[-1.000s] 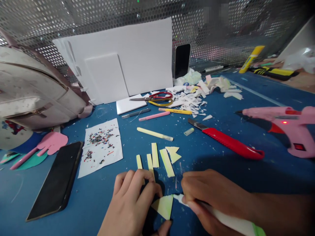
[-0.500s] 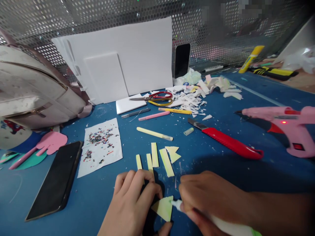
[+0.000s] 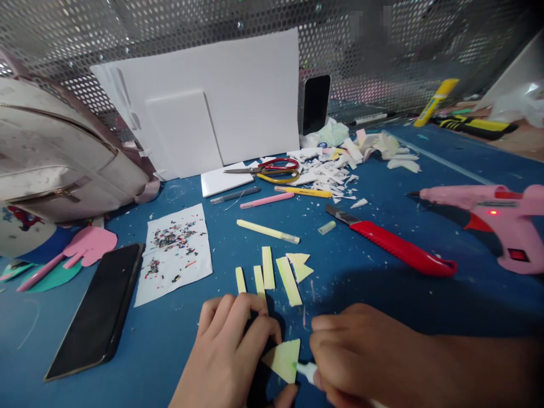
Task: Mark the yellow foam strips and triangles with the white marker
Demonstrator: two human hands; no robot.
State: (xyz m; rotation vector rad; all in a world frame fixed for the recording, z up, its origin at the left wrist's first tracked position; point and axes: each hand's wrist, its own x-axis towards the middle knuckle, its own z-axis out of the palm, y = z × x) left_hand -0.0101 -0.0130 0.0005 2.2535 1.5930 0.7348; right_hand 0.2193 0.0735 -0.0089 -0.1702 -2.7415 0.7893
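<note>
My left hand (image 3: 232,348) steadies a pale yellow-green triangle (image 3: 284,361) on the blue table, its thumb at the lower edge and curled fingers at the upper left. In my right hand (image 3: 361,351) is a white marker (image 3: 306,371), its nib touching the triangle's right edge, where a greener patch shows. Most of the marker is hidden by the hand. Beyond my left fingers lie several pale yellow strips (image 3: 268,267), two partly covered by them. A notched yellow piece (image 3: 300,266) rests beside the strips.
A red utility knife (image 3: 395,243) and a pink glue gun (image 3: 488,212) with a lit light lie right. Scissors (image 3: 276,169), pens and paper scraps (image 3: 327,170) spread behind. On the left are a phone (image 3: 96,311), a bead-covered paper (image 3: 199,226) and a backpack (image 3: 63,153).
The marker's nib has slid down along the triangle's right edge, and my right hand has come slightly lower with it. My left hand and the triangle have stayed put.
</note>
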